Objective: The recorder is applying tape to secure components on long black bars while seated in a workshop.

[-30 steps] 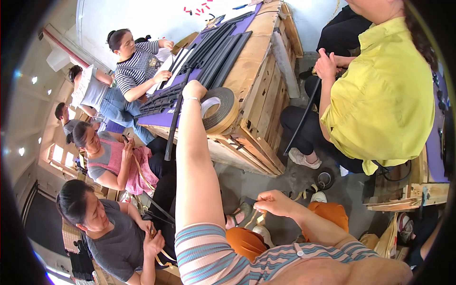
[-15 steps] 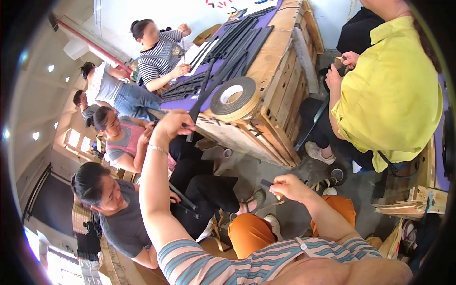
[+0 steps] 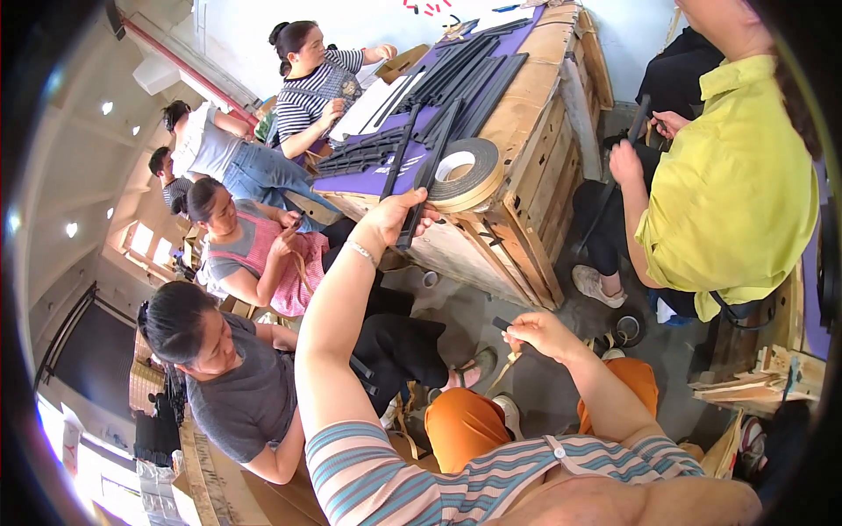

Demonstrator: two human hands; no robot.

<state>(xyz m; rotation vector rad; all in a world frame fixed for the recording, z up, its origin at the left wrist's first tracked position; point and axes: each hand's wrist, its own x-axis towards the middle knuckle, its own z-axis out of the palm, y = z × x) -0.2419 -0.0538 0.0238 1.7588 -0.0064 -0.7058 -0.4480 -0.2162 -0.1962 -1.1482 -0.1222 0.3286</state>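
**Left hand on a black strip at the crate's edge, right hand pinching a small dark piece**

Head view, looking down. The left hand point(image 3: 393, 219) is stretched far out, arm nearly straight, and its fingers are curled around a long black strip point(image 3: 430, 171) that lies slanting across the near corner of the wooden crate point(image 3: 526, 202). The grip sits at the strip's lower end, right where it overhangs the crate's edge. Just beside it on the purple sheet point(image 3: 377, 180) lies a roll of tape point(image 3: 467, 174), flat on its side, touching or almost touching the strip.

The right hand point(image 3: 537, 333) hangs low over the floor, above the orange-clad knees. Thumb and forefinger are pressed together on a small dark piece point(image 3: 500, 323); the other fingers are folded loosely. A thin pale ribbon point(image 3: 507, 373) dangles below the hand, though whether the fingers hold it is hard to make out.

Further black strips point(image 3: 478, 70) are stacked on the crate's far half; their far ends blur together. The person in the yellow shirt point(image 3: 728, 184) is cut off at the top edge, the face out of frame, one hand on a dark strip near the crate's side.

Room is tight: seated people close in on the left, the crate stands ahead, and only a patch of grey floor point(image 3: 491, 298) lies open between the knees and the crate.
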